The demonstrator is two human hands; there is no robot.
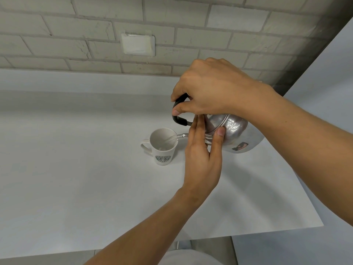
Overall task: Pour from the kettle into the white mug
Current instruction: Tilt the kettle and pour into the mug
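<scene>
A shiny metal kettle [236,132] is tilted to the left above the white counter [76,169]. My right hand [210,88] grips its black handle [178,119] from above. My left hand [202,155] presses its fingers and thumb on the kettle's lid. The spout [182,135] reaches over the rim of a white mug [162,146] with a green logo, and a thin clear stream runs into it. The mug stands upright with its handle to the left.
A light brick wall [95,35] with a white plate [138,44] on it runs behind the counter. The counter's front edge [267,231] and right corner lie close to me, and a grey wall stands at the right.
</scene>
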